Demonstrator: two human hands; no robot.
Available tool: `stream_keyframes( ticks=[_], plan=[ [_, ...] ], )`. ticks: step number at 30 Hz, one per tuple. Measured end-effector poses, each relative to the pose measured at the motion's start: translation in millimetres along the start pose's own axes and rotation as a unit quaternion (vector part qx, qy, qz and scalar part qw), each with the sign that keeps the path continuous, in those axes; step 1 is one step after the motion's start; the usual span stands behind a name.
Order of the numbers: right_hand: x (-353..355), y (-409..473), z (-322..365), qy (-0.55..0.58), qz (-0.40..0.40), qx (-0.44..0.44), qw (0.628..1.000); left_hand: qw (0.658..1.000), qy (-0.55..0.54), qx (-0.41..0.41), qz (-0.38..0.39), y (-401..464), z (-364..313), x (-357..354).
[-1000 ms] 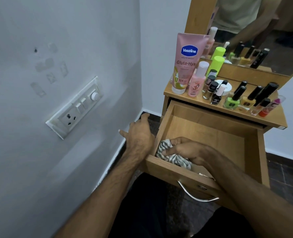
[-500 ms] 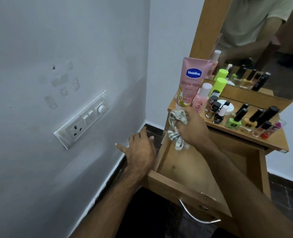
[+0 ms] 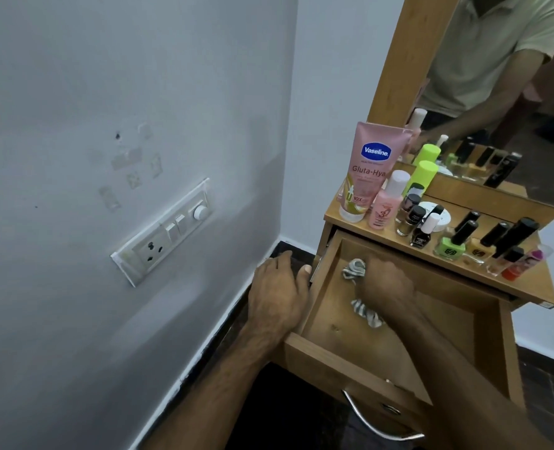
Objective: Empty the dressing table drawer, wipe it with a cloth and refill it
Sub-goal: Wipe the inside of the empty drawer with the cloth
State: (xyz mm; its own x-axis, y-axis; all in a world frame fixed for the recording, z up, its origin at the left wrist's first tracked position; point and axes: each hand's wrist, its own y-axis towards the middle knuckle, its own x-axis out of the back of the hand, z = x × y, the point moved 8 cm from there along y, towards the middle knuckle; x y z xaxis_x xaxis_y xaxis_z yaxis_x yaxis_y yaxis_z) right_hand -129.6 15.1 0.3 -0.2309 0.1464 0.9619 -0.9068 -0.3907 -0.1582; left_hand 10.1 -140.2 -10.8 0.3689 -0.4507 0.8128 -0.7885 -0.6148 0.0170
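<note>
The wooden drawer of the dressing table stands pulled out, with nothing on its bottom but a striped cloth. My right hand grips that cloth inside the drawer, near its back left corner; cloth ends show above and below the hand. My left hand rests flat against the outside of the drawer's left wall, thumb on the rim. On the table top stand a pink Vaseline tube, a pink bottle and several nail polish bottles.
A white wall with a switch and socket panel runs close along the left. A mirror rises behind the table top. The drawer's metal handle sticks out at the front. The floor below is dark.
My right hand went from the drawer's front left corner, rose with the cloth towards the table top, and is now down in the drawer's back left. The left hand barely moved.
</note>
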Motion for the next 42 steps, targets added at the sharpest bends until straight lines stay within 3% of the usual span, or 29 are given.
stream_keyframes(
  ticks=[4,9,14,18,22,27,29,31,34,36,39,42],
  plan=[
    [-21.0,3.6,9.5,0.165,-0.014,0.011,0.986,1.000,-0.005,-0.001,0.009,-1.6,-0.9,0.6],
    [-38.9,-3.8,23.8,0.187,0.022,0.036,0.981,1.000,-0.005,-0.009,0.006,-2.7,-2.1,0.7],
    [-67.8,-19.7,14.0,0.307,0.224,-0.037,0.924,0.999,-0.033,0.022,0.036,2.4,4.3,-7.1],
    [-88.6,-50.8,15.6,0.275,0.339,-0.053,0.898,0.999,-0.012,0.020,0.025,0.4,1.5,-4.0],
    [-89.4,-59.7,13.0,0.423,0.365,-0.113,0.821,0.998,0.030,0.032,0.039,-2.3,2.4,-0.7],
    [-63.8,-43.2,4.1,0.664,0.270,-0.144,0.682,0.999,0.028,0.024,0.026,-4.5,-0.3,4.0],
    [-34.0,-25.2,1.5,0.689,0.167,-0.105,0.697,0.999,0.010,0.019,0.024,-5.5,-1.9,3.6],
    [2.7,-15.7,15.1,0.641,0.092,-0.022,0.761,0.999,-0.007,0.025,0.025,-6.1,-1.0,2.9],
    [57.3,-13.7,52.2,0.414,-0.036,0.141,0.898,0.999,-0.009,0.026,0.029,-5.0,0.5,1.6],
    [76.8,-15.8,68.8,0.277,-0.108,0.205,0.933,0.999,-0.007,0.024,0.034,-4.9,1.5,0.2],
    [73.6,-10.8,58.7,0.173,-0.132,0.206,0.954,0.999,-0.003,0.031,0.034,-3.9,4.5,-0.1],
    [46.1,-4.6,24.2,0.018,-0.101,0.112,0.988,0.999,0.001,0.032,0.027,-3.7,3.9,1.7]
  ],
)
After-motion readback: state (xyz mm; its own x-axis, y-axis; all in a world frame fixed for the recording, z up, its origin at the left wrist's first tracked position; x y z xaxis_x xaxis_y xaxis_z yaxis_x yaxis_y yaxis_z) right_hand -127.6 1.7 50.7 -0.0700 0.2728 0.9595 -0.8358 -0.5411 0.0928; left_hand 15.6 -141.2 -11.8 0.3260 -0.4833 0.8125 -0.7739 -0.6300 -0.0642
